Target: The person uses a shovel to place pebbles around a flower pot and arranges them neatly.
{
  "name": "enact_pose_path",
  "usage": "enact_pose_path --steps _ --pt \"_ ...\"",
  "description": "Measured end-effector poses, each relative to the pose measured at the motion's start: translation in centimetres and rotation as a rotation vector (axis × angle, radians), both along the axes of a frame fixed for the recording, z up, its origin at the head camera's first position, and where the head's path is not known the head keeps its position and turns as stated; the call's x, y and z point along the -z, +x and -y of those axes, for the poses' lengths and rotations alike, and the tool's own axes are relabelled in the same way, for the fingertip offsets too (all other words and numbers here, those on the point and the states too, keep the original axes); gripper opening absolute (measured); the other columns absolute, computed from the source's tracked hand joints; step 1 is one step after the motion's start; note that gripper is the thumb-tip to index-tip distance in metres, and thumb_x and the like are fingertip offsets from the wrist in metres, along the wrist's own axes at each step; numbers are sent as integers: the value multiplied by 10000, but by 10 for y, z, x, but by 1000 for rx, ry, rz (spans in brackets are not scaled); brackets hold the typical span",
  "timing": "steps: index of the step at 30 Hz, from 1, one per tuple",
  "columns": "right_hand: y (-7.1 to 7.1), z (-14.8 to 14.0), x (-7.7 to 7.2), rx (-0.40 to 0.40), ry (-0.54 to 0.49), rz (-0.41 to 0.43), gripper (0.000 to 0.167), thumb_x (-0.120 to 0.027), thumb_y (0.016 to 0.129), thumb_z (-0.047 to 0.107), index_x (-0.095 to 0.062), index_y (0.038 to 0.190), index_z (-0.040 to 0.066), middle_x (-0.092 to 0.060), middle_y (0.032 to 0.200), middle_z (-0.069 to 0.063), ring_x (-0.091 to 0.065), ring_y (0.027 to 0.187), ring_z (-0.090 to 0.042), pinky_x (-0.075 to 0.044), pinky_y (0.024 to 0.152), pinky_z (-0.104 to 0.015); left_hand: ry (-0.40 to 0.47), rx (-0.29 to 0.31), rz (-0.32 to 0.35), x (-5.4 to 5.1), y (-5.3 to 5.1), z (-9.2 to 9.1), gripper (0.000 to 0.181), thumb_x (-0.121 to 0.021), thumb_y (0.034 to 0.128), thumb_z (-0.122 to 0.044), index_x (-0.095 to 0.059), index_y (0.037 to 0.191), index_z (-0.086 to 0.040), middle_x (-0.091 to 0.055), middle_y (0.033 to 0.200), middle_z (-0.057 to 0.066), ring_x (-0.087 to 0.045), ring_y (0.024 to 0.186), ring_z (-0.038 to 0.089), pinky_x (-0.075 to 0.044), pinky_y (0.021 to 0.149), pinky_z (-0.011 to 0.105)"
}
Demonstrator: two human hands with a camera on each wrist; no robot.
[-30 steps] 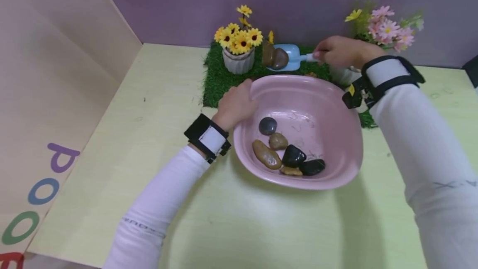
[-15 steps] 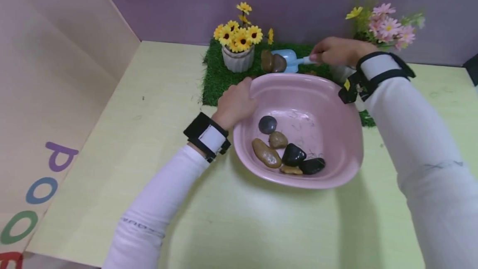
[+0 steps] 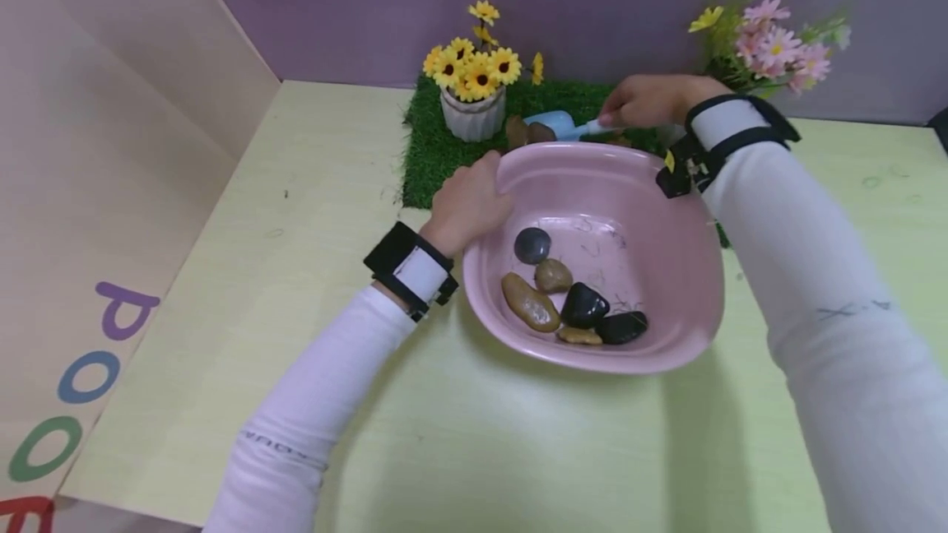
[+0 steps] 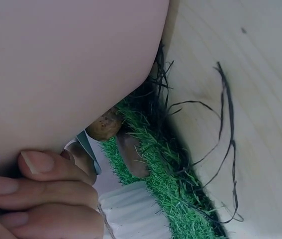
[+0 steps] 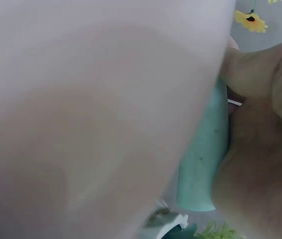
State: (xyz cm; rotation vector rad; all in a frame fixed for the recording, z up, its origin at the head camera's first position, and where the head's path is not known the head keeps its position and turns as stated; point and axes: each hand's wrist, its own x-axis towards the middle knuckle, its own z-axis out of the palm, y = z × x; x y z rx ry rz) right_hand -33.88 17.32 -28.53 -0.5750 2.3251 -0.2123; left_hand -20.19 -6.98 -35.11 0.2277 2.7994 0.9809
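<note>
In the head view my left hand [image 3: 470, 200] grips the left rim of a pink basin [image 3: 674, 270]. In the left wrist view its fingertips [image 4: 39, 162] lie against the basin's outer wall. My right hand [image 3: 648, 101] holds the pale handle of a light blue toy shovel [image 3: 551, 120] behind the basin. That handle [image 5: 203, 154] runs under the thumb in the right wrist view. By the scoop are two brown stones, one of them a rounded stone [image 3: 541, 132]; whether they lie in it cannot be told. Several stones, including a black stone [image 3: 585, 305], lie in the basin.
A pot of yellow flowers [image 3: 474, 118] stands on the artificial grass mat [image 3: 425, 167] behind the basin. Pink flowers [image 3: 778, 48] rise behind my right wrist. A purple wall [image 3: 355, 15] closes off the back of the pale table [image 3: 296, 270].
My right hand and the shovel have shifted left, with the scoop and the two brown stones coming nearer the basin's far rim. My left hand and the basin have stayed almost still.
</note>
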Motion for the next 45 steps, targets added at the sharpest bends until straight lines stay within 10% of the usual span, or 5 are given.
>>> enact_pose_path --steps 32,40,45 --pt "10 28 -10 -95 163 -83 487 -312 1070 240 -434 1432 -63 -502 1403 -302 -474 1305 -466 -340 1114 -637 -10 0 8 0 0 0 304 -531 900 -173 -522 1190 -83 -638 938 111 -668 707 226 -532 528 325" --pt "13 44 -15 -105 218 -148 451 -326 1059 232 -490 1421 20 -422 1509 -245 -299 1427 -482 84 1106 -768 -14 -2 11 -1 1 1 288 -525 910 -174 -513 1182 -82 -637 938 118 -673 707 226 -536 530 323" --pt "16 53 -16 -109 235 -138 459 -322 1062 242 -479 1432 22 -393 1530 -242 -273 1439 -481 94 1107 -761 -7 7 10 -1 1 1 301 -517 907 -164 -506 1197 -81 -636 941 123 -674 710 229 -540 534 328"
